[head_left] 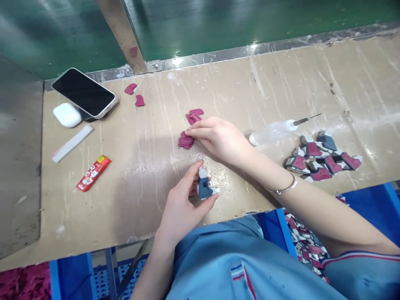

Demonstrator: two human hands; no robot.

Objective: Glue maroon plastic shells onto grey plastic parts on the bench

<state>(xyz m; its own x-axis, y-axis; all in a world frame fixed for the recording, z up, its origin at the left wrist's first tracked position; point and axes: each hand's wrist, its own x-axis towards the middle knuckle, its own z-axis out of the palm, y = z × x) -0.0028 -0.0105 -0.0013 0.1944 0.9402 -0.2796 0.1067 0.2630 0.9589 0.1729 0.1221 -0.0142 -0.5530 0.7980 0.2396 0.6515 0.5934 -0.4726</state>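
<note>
Between the fingers and thumb of my left hand [184, 200] is a small dark blue and white foam piece [204, 188], held above the front part of the table. My right hand [218, 135] reaches to a small pile of maroon foam pieces [186, 140], its fingertips pressed together at the pile's edge. Whether a piece is pinched there is hidden. More maroon pieces [195, 115] lie just behind those fingers. To the right of my right hand, a clear squeeze bottle [275, 132] with a needle tip lies on its side.
At right sits a heap of assembled maroon, white and dark pieces [321, 160]. On the left are a phone [84, 93], a white earbud case [67, 115], a white strip [73, 143] and a red packet [93, 173]. Blue bins [278, 229] stand below the table edge.
</note>
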